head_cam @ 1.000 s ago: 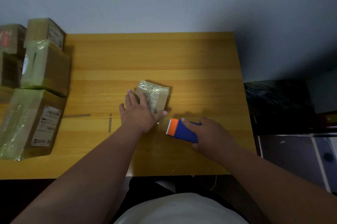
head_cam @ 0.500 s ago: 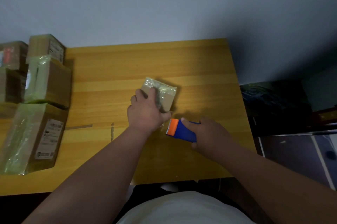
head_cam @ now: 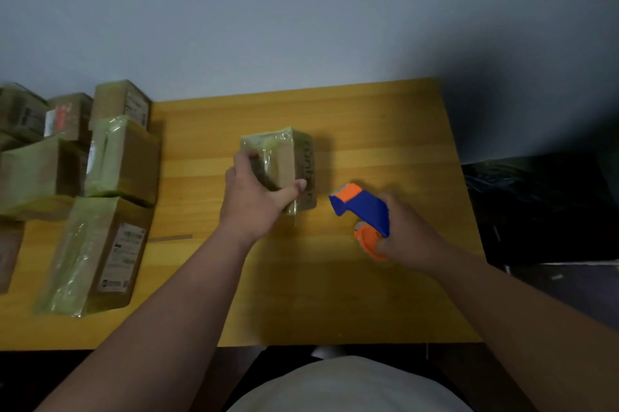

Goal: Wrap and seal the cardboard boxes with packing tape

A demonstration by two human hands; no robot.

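- The left hand point(head_cam: 254, 197) reaches forward from a bare forearm that runs up from the lower left, wrist nearly straight.
- Its fingers point(head_cam: 243, 160) curl over the near left edge of a small box point(head_cam: 284, 167), and the thumb lies stretched out across the box's near face.
- The right hand point(head_cam: 407, 237) comes in from the lower right, forearm bare, wrist bent inward.
- It is closed round a blue and orange tape dispenser point(head_cam: 365, 210), held just above the table point(head_cam: 368, 294).

Dark lettering on the small box point(head_cam: 303, 173) at frame centre and white labels point(head_cam: 122, 257) on left boxes are illegible.
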